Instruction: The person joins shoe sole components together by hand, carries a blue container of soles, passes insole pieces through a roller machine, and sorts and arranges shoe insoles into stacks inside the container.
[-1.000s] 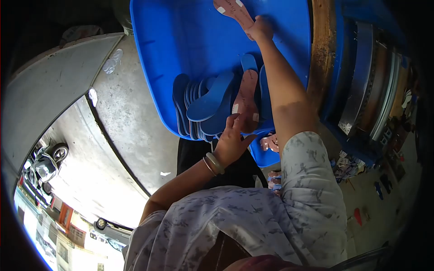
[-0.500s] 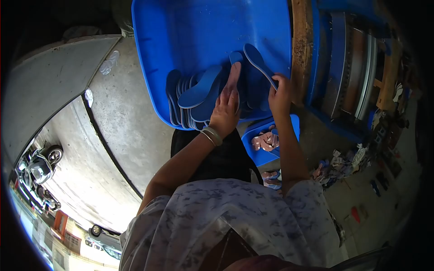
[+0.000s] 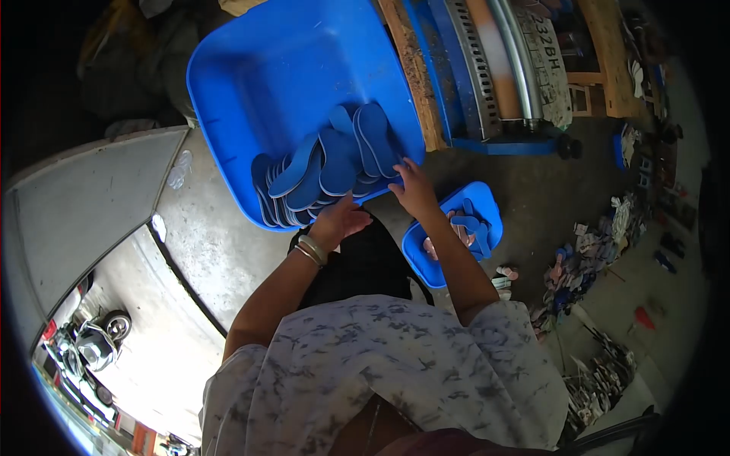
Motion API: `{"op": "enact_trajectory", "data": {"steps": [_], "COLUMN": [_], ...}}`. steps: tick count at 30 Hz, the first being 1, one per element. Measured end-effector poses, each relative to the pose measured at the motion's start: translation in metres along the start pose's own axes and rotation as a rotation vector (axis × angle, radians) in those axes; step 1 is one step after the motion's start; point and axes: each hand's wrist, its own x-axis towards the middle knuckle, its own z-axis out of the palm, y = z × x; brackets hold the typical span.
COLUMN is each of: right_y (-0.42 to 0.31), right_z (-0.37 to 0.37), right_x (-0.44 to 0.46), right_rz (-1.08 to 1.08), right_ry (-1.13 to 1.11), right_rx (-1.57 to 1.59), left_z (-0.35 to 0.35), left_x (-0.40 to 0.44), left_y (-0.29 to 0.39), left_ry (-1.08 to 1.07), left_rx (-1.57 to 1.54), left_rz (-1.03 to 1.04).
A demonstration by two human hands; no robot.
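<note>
Several blue shoe insoles lie overlapped along the near side of a large blue tub. A tight row of them stands on edge at the left. My left hand, with bangles at the wrist, is just outside the near rim, below the pile. Its fingers are stretched out and nothing shows in them. At the tub's near right rim is my right hand, thumb and forefinger apart, beside the lower end of a blue insole. Whether the fingertips touch that insole is unclear.
A smaller blue tub with pink and blue insoles stands on the floor to the right. Beyond the large tub are a wooden beam and a machine with metal rollers. Scraps are heaped farther right; a motorcycle stands outside left.
My right hand no longer holds up the blue insole. My left hand has left the pink-faced insole and drawn back over the rim. The view has shifted, showing more of the right side.
</note>
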Motion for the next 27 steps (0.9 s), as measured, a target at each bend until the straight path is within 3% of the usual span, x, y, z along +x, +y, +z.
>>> {"op": "enact_trajectory", "data": {"steps": [3, 6, 8, 10, 14, 18, 19, 21, 23, 25, 27], "right_y": [-0.020, -0.071, -0.123, -0.173, -0.179, -0.180, -0.170, -0.137, -0.105, -0.069, -0.048], "right_z": [-0.013, -0.019, -0.019, -0.017, -0.011, -0.008, 0.001, 0.035, 0.030, 0.027, 0.024], "right_x": [-0.015, -0.037, -0.055, -0.073, -0.089, -0.099, -0.098, -0.105, -0.131, -0.158, -0.199], "right_rz": [0.012, -0.001, -0.020, -0.301, -0.334, -0.358, -0.366, -0.002, -0.210, -0.196, -0.095], "right_ry": [0.044, 0.087, 0.104, 0.107, 0.141, 0.169, 0.183, 0.087, 0.273, 0.216, 0.065], "right_rx": [0.070, 0.438, 0.541, 0.614, 0.506, 0.379, 0.374, 1.080, 0.291, 0.004, -0.007], "left_z": [0.009, 0.018, 0.020, 0.021, 0.027, 0.026, 0.028, 0.032, 0.034, 0.032, 0.016], "left_x": [-0.017, -0.024, -0.014, -0.023, -0.065, -0.113, -0.124, -0.150, -0.171, -0.185, -0.190], "left_y": [-0.011, -0.024, -0.031, -0.044, -0.052, -0.069, -0.069, -0.073, -0.073, -0.072, -0.074], "left_ry": [-0.034, -0.077, -0.326, -0.449, -0.576, -0.497, -0.502, -0.499, -0.532, -0.584, -0.509], "left_rx": [0.099, 0.045, -0.149, -0.255, -0.282, -0.048, -0.068, -0.111, 0.020, 0.266, 0.448], "left_rz": [0.040, 0.179, 0.312, 0.381, 0.345, 0.527, 0.417, 0.186, 0.167, 0.118, 0.173]}}
